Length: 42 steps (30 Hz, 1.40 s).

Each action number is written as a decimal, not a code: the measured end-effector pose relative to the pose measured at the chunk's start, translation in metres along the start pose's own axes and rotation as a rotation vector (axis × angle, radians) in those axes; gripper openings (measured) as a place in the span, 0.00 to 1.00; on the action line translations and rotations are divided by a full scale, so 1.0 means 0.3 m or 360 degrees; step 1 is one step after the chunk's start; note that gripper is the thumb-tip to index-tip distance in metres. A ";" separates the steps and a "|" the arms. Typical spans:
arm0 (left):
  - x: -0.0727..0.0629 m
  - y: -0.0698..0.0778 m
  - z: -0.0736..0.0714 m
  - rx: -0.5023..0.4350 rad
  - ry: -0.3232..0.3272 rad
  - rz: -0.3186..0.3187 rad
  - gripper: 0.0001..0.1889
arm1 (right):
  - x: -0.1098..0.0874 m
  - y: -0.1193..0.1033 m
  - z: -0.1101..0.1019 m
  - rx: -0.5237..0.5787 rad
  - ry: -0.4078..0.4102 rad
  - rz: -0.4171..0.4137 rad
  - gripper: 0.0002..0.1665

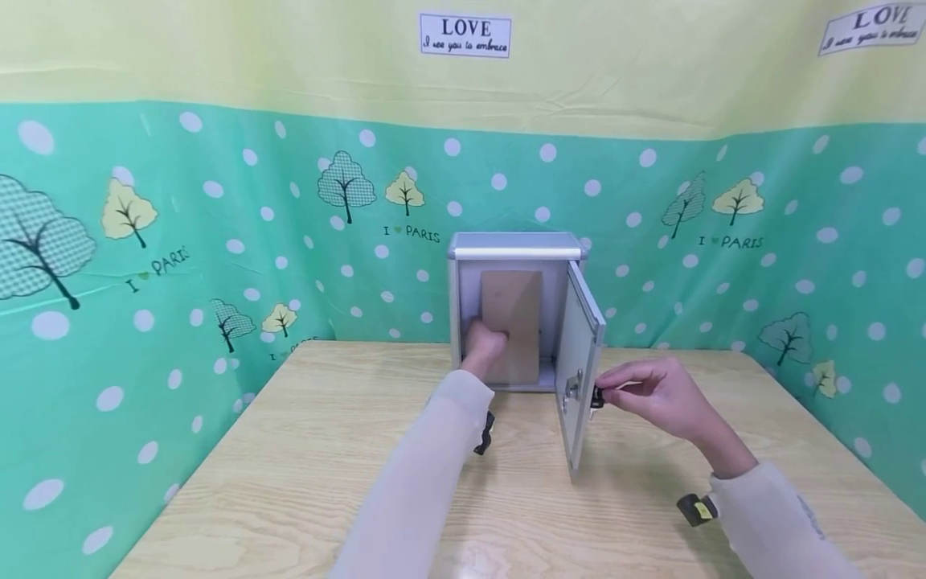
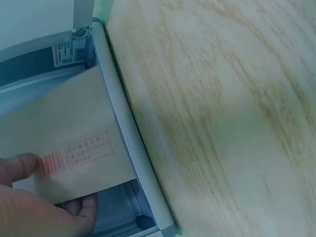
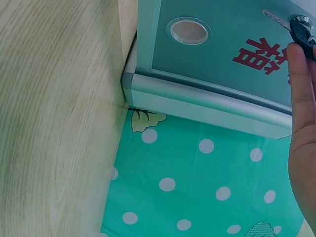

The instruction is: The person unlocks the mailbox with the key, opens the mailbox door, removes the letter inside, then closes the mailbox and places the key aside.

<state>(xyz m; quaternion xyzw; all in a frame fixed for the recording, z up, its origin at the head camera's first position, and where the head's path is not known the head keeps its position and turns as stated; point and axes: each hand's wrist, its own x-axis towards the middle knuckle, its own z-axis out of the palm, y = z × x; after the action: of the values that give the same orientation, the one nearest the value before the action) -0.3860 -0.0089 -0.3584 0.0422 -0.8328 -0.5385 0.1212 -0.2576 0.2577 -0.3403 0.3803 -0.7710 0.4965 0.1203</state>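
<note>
My left hand (image 1: pixel 485 343): pinching flat brown-paper envelope (image 1: pixel 517 310), inside grey metal box (image 1: pixel 517 244). My right hand (image 1: pixel 654 394): clamped on black-headed key (image 1: pixel 597 396), seemingly seated in right-side grey door (image 1: pixel 581 346).

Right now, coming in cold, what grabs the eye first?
The green polka-dot backdrop, printed with trees, behind and beside the wooden table. Then the grey metal box at the table's far side, its door swung open, with the left hand gripping a brown envelope inside. At the door's lock, the right hand pinches a black-headed key.
</note>
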 end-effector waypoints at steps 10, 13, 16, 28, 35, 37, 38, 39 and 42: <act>-0.008 0.014 -0.003 0.0016 -0.0026 0.0010 0.26 | -0.003 0.003 0.001 0.0026 -0.0006 -0.0016 0.12; -0.010 0.016 -0.002 0.0010 -0.0034 0.0009 0.26 | -0.004 0.005 0.000 0.0012 -0.0005 -0.0002 0.12; -0.012 0.017 0.003 -0.0010 -0.0048 -0.0011 0.26 | -0.006 0.008 -0.001 -0.0008 0.0000 0.0012 0.12; -0.042 0.051 0.013 -0.0018 -0.0109 0.0047 0.26 | -0.005 0.007 -0.003 0.0000 -0.0011 -0.0010 0.13; -0.060 0.084 -0.003 0.0147 -0.0102 0.0125 0.24 | -0.005 0.008 -0.005 -0.0002 -0.0005 -0.0005 0.12; -0.064 0.090 -0.009 0.0164 -0.0114 0.0137 0.24 | -0.006 0.008 -0.005 -0.0009 -0.0001 0.0004 0.12; -0.067 0.091 -0.011 0.0169 -0.0121 0.0145 0.24 | -0.007 0.007 -0.004 -0.0011 0.0001 0.0009 0.12; -0.069 0.093 -0.013 0.0173 -0.0128 0.0154 0.23 | -0.007 0.007 -0.004 -0.0015 0.0003 0.0013 0.12; -0.076 0.094 -0.021 0.0169 -0.0159 0.0175 0.24 | -0.007 0.004 -0.003 -0.0028 0.0004 0.0024 0.12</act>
<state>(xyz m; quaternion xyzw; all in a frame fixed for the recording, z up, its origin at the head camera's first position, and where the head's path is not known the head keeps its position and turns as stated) -0.3607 0.0019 -0.3341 -0.0242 -0.8662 -0.4877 0.1063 -0.2572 0.2598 -0.3419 0.3727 -0.7779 0.4912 0.1210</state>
